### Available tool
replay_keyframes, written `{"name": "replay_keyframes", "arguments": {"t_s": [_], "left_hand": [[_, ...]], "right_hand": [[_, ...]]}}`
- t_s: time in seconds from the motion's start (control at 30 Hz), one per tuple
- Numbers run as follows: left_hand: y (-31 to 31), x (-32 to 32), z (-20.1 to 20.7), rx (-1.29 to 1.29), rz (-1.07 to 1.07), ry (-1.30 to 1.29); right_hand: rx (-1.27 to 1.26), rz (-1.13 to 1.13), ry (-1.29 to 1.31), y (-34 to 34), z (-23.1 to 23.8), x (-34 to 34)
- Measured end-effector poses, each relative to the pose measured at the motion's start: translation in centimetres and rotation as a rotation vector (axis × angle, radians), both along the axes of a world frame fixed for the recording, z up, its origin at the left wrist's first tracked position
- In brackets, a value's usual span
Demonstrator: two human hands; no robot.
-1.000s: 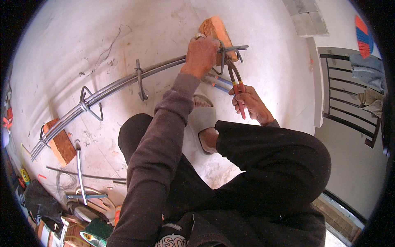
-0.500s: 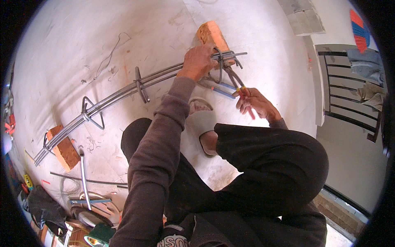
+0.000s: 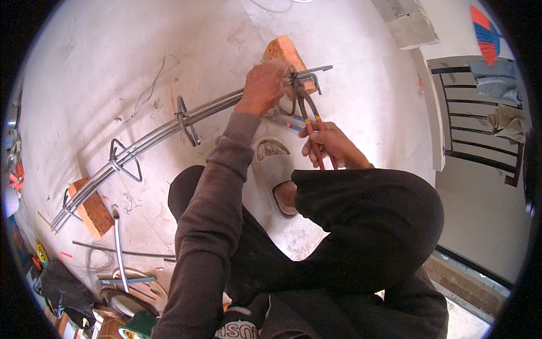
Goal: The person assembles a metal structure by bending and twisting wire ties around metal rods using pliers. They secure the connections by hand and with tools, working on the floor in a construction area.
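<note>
Grey steel rod bundle (image 3: pixel 216 102) rests across the oblong orange clay brick (image 3: pixel 285 50), long axis running down-left from it. Left hand (image 3: pixel 262 86), nearer the rods, curls over them just left of the brick, exact hold hidden; right hand (image 3: pixel 333 146), below the brick, grips red-handled metal pincers (image 3: pixel 310 129).

The left arm (image 3: pixel 210 214) stretches forward, left fingers (image 3: pixel 280 79) curled; right fingers (image 3: pixel 307 147) bend inward.

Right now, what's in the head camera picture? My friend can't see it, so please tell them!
A person's right hand holds red-handled pliers up to long metal rods, with the left hand on them near the same end. Bent metal loops surround the rods, which lie across two orange bricks on a pale floor.
</note>
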State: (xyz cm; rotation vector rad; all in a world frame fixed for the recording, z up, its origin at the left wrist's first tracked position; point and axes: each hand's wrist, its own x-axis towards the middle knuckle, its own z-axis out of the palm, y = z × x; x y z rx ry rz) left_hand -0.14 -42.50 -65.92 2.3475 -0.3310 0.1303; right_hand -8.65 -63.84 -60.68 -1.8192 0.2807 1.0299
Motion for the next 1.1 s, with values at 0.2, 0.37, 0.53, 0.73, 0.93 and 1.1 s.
{"name": "replay_keyframes", "arguments": {"t_s": [0.2, 0.37, 0.53, 0.73, 0.93, 1.1], "left_hand": [[0.3, 0.0, -2.1, -0.016, -0.018, -0.031], [1.8, 0.0, -2.2, -0.233, -0.021, -0.004], [1.0, -0.2, -0.2, -0.341, -0.081, 0.102], [1.6, -0.4, -0.3, -0.252, -0.136, 0.102], [1.3, -0.4, -2.2, -0.197, -0.070, 0.027], [2.3, -0.2, -1.6, -0.305, -0.058, 0.078]], "right_hand": [[-0.746, 0.383, -0.608, -1.6, -2.7, 2.4], [0.518, -0.130, 0.240, -1.6, -1.9, 1.2], [0.339, -0.110, -0.040, -1.8, -1.7, -0.3], [-0.409, 0.179, -0.401, -0.3, -3.5, 1.7], [-0.556, 0.371, -0.451, -0.1, -1.6, 4.0], [0.505, -0.030, 0.204, -0.2, -1.0, 2.9]]}}
